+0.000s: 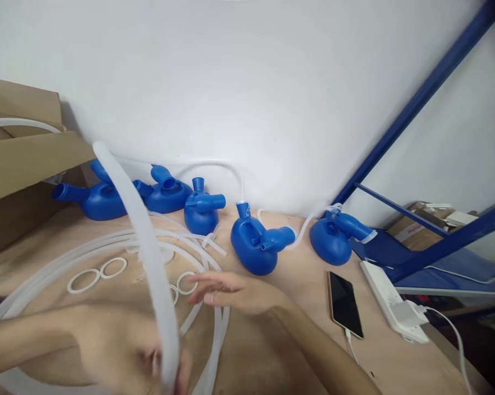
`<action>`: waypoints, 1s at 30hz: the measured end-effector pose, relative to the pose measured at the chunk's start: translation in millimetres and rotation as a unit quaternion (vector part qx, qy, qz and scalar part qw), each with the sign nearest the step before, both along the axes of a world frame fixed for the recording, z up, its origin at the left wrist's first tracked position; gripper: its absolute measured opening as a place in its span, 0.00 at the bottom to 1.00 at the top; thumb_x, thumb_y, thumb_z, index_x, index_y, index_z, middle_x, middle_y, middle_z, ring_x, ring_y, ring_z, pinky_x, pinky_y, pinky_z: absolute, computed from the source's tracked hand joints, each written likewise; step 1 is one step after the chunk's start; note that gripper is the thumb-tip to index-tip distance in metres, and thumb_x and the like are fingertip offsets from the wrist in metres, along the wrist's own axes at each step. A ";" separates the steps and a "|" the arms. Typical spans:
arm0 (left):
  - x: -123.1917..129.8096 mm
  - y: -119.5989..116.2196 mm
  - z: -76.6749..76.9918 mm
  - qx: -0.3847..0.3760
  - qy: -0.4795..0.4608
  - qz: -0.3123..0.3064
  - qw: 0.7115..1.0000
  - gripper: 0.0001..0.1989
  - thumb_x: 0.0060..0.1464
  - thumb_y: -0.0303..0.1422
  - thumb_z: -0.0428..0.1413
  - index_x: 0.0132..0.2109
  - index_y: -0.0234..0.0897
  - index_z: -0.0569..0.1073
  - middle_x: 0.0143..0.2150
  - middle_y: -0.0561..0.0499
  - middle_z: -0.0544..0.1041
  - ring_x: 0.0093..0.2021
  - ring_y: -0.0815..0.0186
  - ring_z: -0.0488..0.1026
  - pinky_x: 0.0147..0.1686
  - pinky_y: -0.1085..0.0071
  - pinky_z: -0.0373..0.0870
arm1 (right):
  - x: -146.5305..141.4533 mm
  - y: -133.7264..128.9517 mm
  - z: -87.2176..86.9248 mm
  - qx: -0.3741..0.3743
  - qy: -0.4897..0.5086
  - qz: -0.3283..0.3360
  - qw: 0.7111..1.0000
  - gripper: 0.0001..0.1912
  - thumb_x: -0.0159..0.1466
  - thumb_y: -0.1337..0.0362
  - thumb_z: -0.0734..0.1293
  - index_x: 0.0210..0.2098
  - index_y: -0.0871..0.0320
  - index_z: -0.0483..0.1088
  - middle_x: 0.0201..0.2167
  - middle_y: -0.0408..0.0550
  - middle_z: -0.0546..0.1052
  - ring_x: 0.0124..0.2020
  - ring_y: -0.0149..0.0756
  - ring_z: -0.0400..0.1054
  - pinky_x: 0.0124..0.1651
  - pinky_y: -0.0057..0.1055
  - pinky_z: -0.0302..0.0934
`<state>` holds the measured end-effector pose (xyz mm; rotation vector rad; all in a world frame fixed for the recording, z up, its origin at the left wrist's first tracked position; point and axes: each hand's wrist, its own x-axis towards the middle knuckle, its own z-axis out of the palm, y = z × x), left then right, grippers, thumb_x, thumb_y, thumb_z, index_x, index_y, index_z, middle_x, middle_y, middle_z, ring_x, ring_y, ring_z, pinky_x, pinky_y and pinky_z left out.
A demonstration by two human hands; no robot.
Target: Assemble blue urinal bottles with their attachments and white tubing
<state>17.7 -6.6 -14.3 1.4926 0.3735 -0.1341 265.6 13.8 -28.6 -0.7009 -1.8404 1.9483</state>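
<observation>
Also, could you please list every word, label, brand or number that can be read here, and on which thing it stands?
There is no readable text.
Blue bottle, second from right: a small white mark near its top, too small to read.
Cardboard box, far right: reddish marking, too blurred to read.

Soft, bright light fills the wall (251, 99); the left hand (111, 345) blurs; it's dark past the right edge of the table (247, 362).

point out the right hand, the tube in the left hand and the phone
Right hand (241, 292): head view, middle of the hand
White tube (149, 249): head view, middle stretch
Phone (346, 304): head view, dark screen
</observation>
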 end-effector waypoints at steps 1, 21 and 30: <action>3.2 5.0 12.4 -0.033 -0.010 0.045 0.998 0.21 0.52 0.53 0.68 0.40 0.40 0.76 0.37 0.52 0.83 0.32 0.68 0.78 0.31 0.78 0.75 | 0.0 -3.4 -8.3 -0.009 -0.001 0.041 0.999 0.35 0.65 0.42 0.71 0.65 0.52 0.69 0.56 0.51 0.79 0.63 0.39 0.70 0.66 0.37 0.59; 26.4 80.1 44.5 0.126 -0.050 0.147 0.980 0.15 0.65 0.46 0.60 0.44 0.38 0.73 0.45 0.48 0.82 0.44 0.62 0.80 0.40 0.68 0.79 | 4.6 -23.2 -42.3 -0.106 -0.104 0.118 0.982 0.33 0.54 0.33 0.74 0.43 0.56 0.79 0.37 0.43 0.79 0.44 0.35 0.76 0.51 0.27 0.70; 30.2 83.6 58.9 0.217 -0.025 0.151 0.964 0.12 0.65 0.43 0.58 0.42 0.37 0.74 0.41 0.50 0.82 0.41 0.65 0.77 0.42 0.70 0.75 | 8.9 -24.0 -42.6 0.004 -0.254 0.155 0.955 0.28 0.56 0.44 0.78 0.49 0.53 0.77 0.41 0.41 0.81 0.42 0.34 0.77 0.40 0.21 0.67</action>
